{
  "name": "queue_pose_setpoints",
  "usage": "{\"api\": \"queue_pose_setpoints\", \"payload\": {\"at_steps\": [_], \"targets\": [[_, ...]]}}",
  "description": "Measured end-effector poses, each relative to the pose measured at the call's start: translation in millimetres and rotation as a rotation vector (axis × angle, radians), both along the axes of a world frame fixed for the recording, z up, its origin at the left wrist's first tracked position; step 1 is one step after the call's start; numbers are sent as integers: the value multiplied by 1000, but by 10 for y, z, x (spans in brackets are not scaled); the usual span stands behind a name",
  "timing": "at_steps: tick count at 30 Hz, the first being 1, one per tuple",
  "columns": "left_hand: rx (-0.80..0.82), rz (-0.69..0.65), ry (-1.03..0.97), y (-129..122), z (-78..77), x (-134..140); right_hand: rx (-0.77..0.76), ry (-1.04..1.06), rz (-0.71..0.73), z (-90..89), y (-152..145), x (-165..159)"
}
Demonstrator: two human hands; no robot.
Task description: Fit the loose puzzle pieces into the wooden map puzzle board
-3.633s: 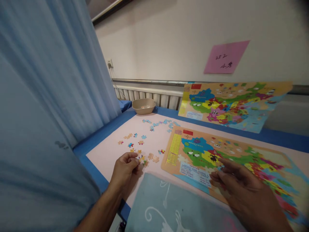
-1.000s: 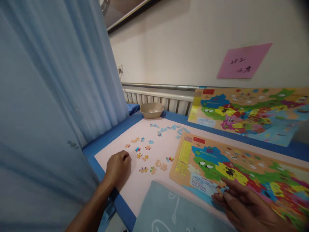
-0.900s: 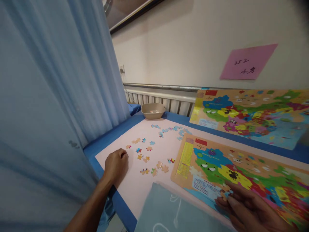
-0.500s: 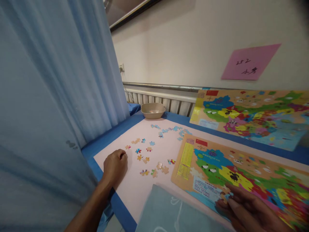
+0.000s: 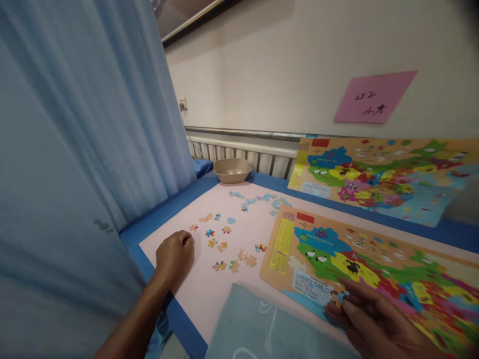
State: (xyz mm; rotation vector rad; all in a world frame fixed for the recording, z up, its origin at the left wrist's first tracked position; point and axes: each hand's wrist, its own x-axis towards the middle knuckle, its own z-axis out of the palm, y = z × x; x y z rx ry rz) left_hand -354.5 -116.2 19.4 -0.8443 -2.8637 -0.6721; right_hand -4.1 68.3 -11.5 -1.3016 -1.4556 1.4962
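Observation:
My left hand (image 5: 175, 257) rests as a loose fist on the pink sheet (image 5: 198, 284), beside scattered puzzle pieces (image 5: 217, 244); nothing shows in its curled fingers. Between the thumb and fingers of my right hand (image 5: 377, 316) is a small puzzle piece (image 5: 338, 293), tan with a bit of blue. This hand is over the lower part of a map puzzle (image 5: 318, 249), a colourful board with animals and a red flag. On the puzzle's left part is a pale, piece-shaped gap (image 5: 297, 264). Loose blue pieces (image 5: 267, 197) lie farther back.
A beige basin (image 5: 232, 172) with a few pieces inside stands at the back. Behind the puzzle, a matching map picture (image 5: 374, 179) leans by the wall. A grey-blue cloth-like item (image 5: 269, 324) covers the near edge. A blue curtain (image 5: 93, 114) hangs at left.
The whole view has shifted slightly, so everything sits a little farther left. My right hand still pinches the puzzle piece; my left fist stays on the sheet.

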Motion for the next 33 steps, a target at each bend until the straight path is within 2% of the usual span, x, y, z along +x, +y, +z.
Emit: {"api": "queue_pose_setpoints", "payload": {"at_steps": [5, 15, 23, 28, 33], "targets": [[-13, 6, 6, -3, -7, 2, -59, -24, -18, 170, -63, -70], [-36, 12, 15, -5, -31, -13, 14, -9, 2, 420, -188, -147], [-63, -1, 20, -3, -43, -18, 44, -3, 9, 451, -208, -152], [-51, -7, 27, -11, -19, -15, 1, -18, 5, 503, -226, -152], [7, -190, -116, 52, 63, -184, -36, -38, 8, 412, -177, -155]]}}
